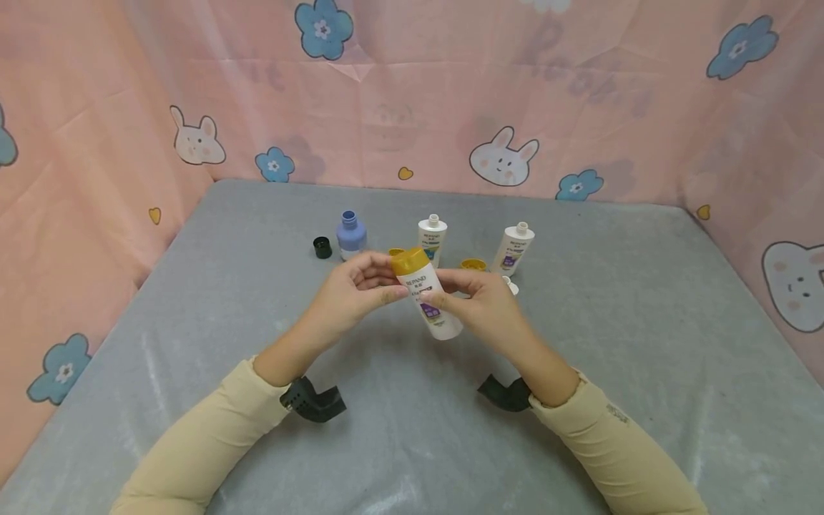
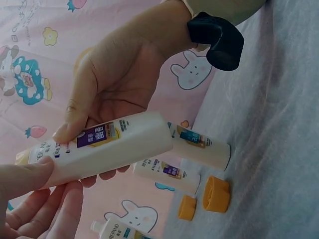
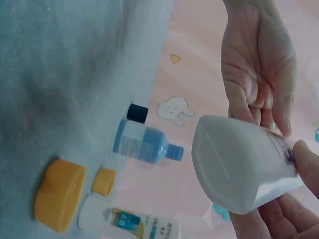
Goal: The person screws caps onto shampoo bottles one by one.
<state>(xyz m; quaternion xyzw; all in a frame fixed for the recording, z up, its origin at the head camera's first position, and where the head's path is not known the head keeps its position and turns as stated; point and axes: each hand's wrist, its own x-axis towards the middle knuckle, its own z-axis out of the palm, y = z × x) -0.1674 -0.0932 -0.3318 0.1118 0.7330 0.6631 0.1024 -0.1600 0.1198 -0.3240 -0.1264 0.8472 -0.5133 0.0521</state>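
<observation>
Both hands hold a white shampoo bottle (image 1: 440, 325) with a gold cap (image 1: 410, 261), tilted above the table. My left hand (image 1: 350, 290) grips its upper end, with the thumb just below the cap. The right hand (image 1: 492, 307) grips the body, its thumb across the front label. The left wrist view shows the purple label of the bottle (image 2: 134, 142), with the right hand (image 2: 124, 74) around it. In the right wrist view the flat base of the bottle (image 3: 224, 164) faces the camera, and the left hand (image 3: 259, 55) reaches in from above.
Behind the hands stand a blue bottle (image 1: 351, 237) without a cap, a black cap (image 1: 322, 247), and two uncapped white bottles, one in the middle (image 1: 433, 236) and one at right (image 1: 515, 247). Gold caps (image 1: 473, 264) lie between them. The right hand partly hides another white object (image 1: 511, 285).
</observation>
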